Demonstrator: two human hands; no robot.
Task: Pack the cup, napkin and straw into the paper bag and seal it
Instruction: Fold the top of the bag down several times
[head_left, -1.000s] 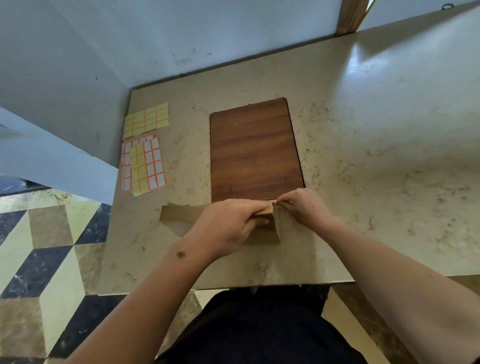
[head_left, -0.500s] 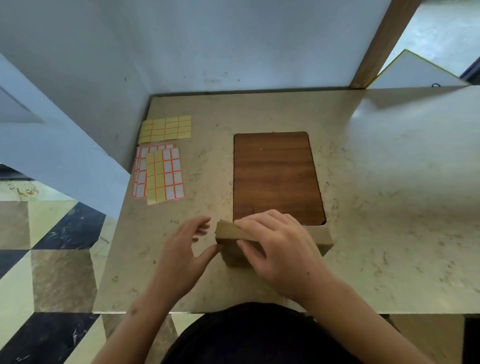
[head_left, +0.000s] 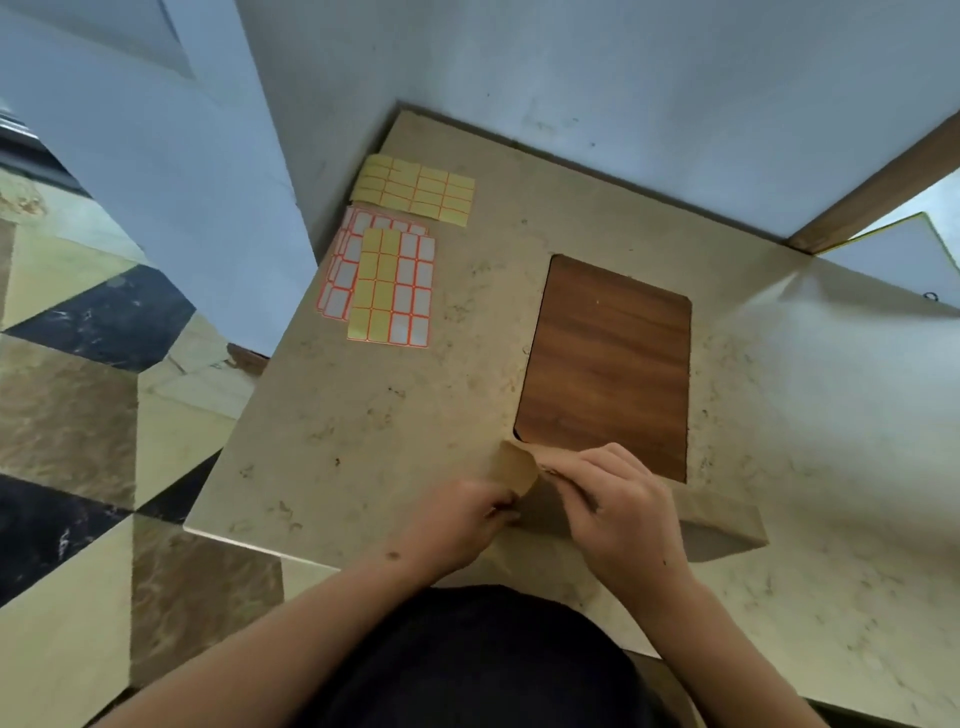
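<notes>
Both hands, left hand (head_left: 462, 512) and right hand (head_left: 618, 509), pinch the paper bag (head_left: 519, 467).

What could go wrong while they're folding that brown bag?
The paper bag lies near the table's front edge, so a push might slide it off. The flap under the left hand and right hand curls up and may spring open, since the sticker sheets lie well away.
</notes>
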